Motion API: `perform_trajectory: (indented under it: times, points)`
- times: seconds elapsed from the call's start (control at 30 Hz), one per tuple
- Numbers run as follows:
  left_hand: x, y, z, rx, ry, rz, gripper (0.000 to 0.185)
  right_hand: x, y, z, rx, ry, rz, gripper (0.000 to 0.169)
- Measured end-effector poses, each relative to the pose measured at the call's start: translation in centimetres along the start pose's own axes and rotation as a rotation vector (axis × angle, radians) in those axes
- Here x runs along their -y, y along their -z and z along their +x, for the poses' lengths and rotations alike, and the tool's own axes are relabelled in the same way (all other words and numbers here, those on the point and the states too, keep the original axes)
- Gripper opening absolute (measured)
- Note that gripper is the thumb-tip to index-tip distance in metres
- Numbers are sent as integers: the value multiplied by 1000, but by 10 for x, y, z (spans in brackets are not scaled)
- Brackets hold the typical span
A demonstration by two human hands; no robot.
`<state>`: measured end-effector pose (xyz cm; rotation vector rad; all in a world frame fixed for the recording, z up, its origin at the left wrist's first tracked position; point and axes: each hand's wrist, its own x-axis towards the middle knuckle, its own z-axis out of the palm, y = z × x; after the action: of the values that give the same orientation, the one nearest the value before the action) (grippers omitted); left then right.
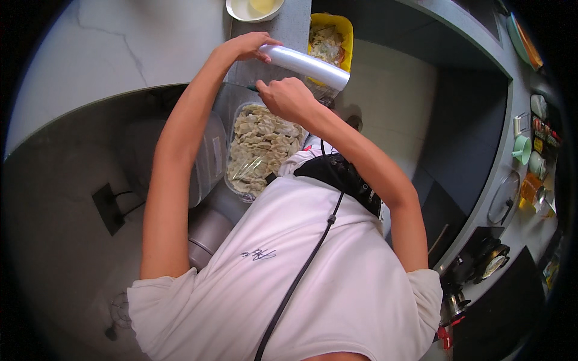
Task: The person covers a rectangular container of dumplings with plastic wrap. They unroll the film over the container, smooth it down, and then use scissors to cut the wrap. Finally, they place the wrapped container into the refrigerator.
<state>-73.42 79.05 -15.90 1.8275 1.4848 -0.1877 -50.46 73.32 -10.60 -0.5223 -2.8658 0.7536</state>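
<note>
My left hand (249, 46) grips the near-left end of a large roll of clear plastic wrap (309, 65). A loose sheet of film appears to hang from the roll, though its edges are hard to make out. Just below the roll, my right hand (289, 98) is closed around a small dark-green item (252, 88); only its tip shows, so its kind is unclear. Beneath that hand, a clear plastic container (230, 155) full of pale dumplings (262, 144) sits on the counter against my body. Shiny film covers at least part of the dumplings.
A yellow-lined bin (350, 45) with food waste stands beyond the roll. A white bowl (255, 20) is on the counter at the top. Left of the dumplings are a translucent plastic container (212, 158) and a wall socket (108, 208) with cords. Kitchenware lines the right-hand counter (521, 101).
</note>
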Motion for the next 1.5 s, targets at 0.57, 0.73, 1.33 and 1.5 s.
perform_trajectory:
  times: [0.57,0.73,1.33,1.5]
  points:
    - [2,-11,-7,-50,-47,39,66,0,15,-26,99,-24,-112,28]
    - [2,-10,-9,-70,-72,40,66,-6,29,-41,146,-49,-121,31]
    - [0,-9,-10,-71,-78,63,66,-22,79,-117,323,-249,-124,32]
    - [-1,-9,-10,-65,-69,63,67,-26,75,-132,320,-263,-119,32]
